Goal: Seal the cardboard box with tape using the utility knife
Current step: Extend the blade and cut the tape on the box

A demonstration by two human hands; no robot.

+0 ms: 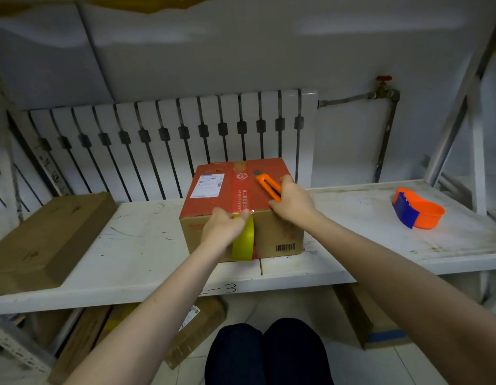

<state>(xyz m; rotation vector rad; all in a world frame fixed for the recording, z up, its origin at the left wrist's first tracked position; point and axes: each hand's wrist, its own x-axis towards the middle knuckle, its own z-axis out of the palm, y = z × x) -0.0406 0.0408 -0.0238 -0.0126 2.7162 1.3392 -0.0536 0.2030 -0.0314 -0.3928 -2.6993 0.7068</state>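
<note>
Faintly, shelf (269, 276) edge reads "-3".

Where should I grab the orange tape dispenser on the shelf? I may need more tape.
Take the tape dispenser from above, pinching the orange wall at its open right side. It lies alone on the shelf with that ring facing up; avoid the blue end.

Red-topped cardboard box (213, 195) sits closed near the shelf's front edge; yellow tape (243, 240) hangs down its front face; orange utility knife (266, 185), blade out, lies angled over the top.
</note>
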